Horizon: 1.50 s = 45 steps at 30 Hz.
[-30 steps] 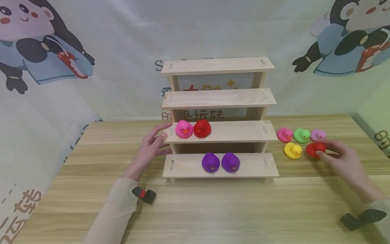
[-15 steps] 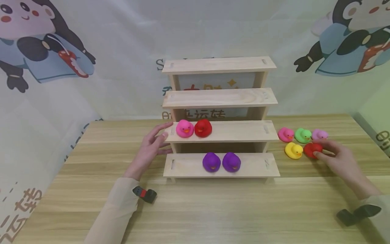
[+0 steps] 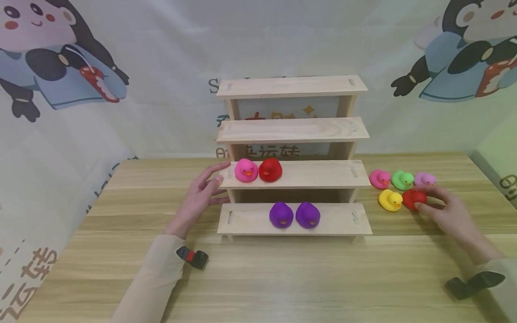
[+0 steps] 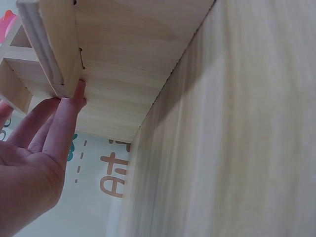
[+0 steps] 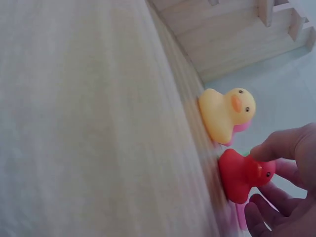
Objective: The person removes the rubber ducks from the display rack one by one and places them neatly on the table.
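Note:
In the head view my right hand (image 3: 452, 215) pinches a red rubber duck (image 3: 412, 198) between thumb and fingers, low at the table. The right wrist view shows the thumb against the head of this red duck (image 5: 242, 175), beside a yellow duck (image 5: 224, 111). My left hand (image 3: 198, 197) touches the left end of a stepped wooden shelf (image 3: 323, 175), its fingers fairly straight. In the left wrist view, fingertips (image 4: 76, 94) rest at the end of a board. A pink duck (image 3: 246, 170) and a red duck (image 3: 270, 170) sit on the second step from the bottom.
Two purple ducks (image 3: 281, 215) sit on the lowest step. Right of the shelf stand a pink duck (image 3: 380, 179), a green duck (image 3: 402, 180), a lilac duck (image 3: 425, 179) and the yellow duck (image 3: 390, 200). A printed sheet (image 3: 169, 67) hangs behind the table (image 3: 282, 278).
My right hand has moved slightly left with the red duck, bringing it close beside the yellow one. The left hand stays at the shelf's end.

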Each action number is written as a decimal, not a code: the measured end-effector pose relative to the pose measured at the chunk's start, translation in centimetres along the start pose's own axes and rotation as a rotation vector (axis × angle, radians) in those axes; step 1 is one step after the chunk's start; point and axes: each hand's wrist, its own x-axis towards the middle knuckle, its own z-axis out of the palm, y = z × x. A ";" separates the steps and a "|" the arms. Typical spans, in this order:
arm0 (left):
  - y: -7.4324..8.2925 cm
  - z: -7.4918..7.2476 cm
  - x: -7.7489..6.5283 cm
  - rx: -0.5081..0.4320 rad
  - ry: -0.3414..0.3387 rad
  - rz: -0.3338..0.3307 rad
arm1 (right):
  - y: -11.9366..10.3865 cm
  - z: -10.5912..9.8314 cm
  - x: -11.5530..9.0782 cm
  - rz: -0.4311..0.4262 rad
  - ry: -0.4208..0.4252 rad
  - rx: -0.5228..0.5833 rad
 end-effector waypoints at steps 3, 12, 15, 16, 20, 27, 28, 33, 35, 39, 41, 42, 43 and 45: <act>0.0 0.0 0.0 -0.007 -0.002 0.000 | 0.1 -0.3 -0.1 -0.001 -0.007 0.077; 0.0 0.0 0.0 -0.026 -0.011 0.015 | -1.2 -0.8 -0.2 -0.060 0.047 0.051; 0.0 0.0 0.0 -0.033 -0.019 0.024 | -1.9 -0.8 -0.3 -0.062 0.046 0.017; 0.0 0.0 0.0 -0.034 -0.020 0.026 | -2.2 -0.7 -0.3 -0.062 0.047 0.009; 0.0 0.0 0.0 -0.031 -0.023 0.028 | -3.0 -0.4 -0.3 -0.095 0.047 -0.008; 0.0 0.0 0.0 -0.023 -0.018 0.023 | -4.5 0.3 -0.3 -0.161 0.052 -0.047; 0.0 0.0 0.0 -0.022 -0.017 0.023 | -4.7 0.4 -0.3 -0.163 0.052 -0.056; -0.1 0.1 0.0 -0.016 -0.013 0.022 | -6.3 1.0 -0.5 -0.178 0.045 -0.088; -0.1 0.1 0.0 -0.014 -0.011 0.023 | -6.9 1.3 -0.5 -0.194 0.045 -0.086; -0.1 0.1 0.0 -0.013 -0.009 0.016 | -7.9 1.6 -0.6 -0.224 0.038 -0.081; -0.1 0.1 0.0 -0.012 -0.004 0.011 | -8.4 1.7 -0.5 -0.242 0.031 -0.093; -0.1 0.1 0.0 -0.011 -0.001 0.009 | -8.7 1.7 -0.4 -0.255 0.029 -0.098; 0.0 0.1 0.0 -0.010 0.000 0.008 | -8.9 1.8 -0.3 -0.266 0.026 -0.107; 0.0 0.2 0.0 -0.013 0.002 0.005 | -9.4 1.9 -0.1 -0.294 0.023 -0.116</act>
